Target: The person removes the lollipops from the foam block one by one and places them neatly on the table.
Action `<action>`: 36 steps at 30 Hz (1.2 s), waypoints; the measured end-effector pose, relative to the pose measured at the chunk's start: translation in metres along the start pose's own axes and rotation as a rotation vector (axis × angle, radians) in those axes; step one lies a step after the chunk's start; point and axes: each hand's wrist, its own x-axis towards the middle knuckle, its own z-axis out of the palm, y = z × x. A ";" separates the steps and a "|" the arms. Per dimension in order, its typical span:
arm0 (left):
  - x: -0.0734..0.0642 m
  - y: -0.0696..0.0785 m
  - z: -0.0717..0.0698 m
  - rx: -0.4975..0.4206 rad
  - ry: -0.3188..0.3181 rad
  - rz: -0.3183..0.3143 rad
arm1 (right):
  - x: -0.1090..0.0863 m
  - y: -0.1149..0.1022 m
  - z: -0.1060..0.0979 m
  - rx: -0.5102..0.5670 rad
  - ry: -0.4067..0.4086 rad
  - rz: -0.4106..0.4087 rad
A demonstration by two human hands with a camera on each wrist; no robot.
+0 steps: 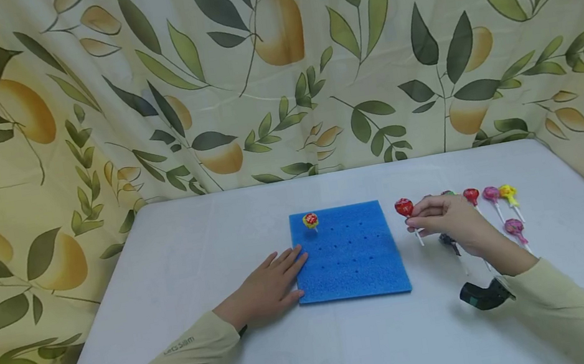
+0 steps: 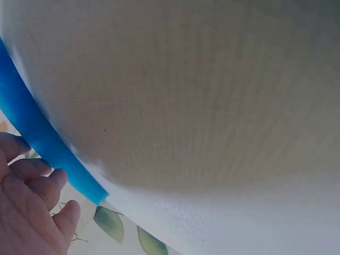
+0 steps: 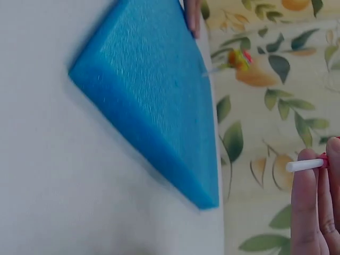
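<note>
A blue foam board (image 1: 352, 261) with rows of small holes lies on the white table. In its far left corner a yellow and red lollipop (image 1: 310, 222) stands upright on its stick. My left hand (image 1: 270, 286) rests at the board's left edge, fingers straight, fingertips touching it. To the right of the board, my right hand (image 1: 447, 218) pinches a red lollipop (image 1: 404, 208) between thumb and fingers, its white stick (image 3: 305, 165) pointing down. In the right wrist view most of that lollipop's head is hidden.
Several lollipops lie right of the board, among them a yellow one (image 1: 508, 193), a pink one (image 1: 491, 194), a red one (image 1: 472, 196) and a dark one (image 1: 447, 240); my right hand partly covers the group. A leaf-and-fruit patterned curtain (image 1: 277, 83) hangs behind the table.
</note>
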 end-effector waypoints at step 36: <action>-0.002 -0.001 -0.001 -0.029 -0.003 0.005 | -0.056 0.085 -0.094 -0.109 0.282 0.476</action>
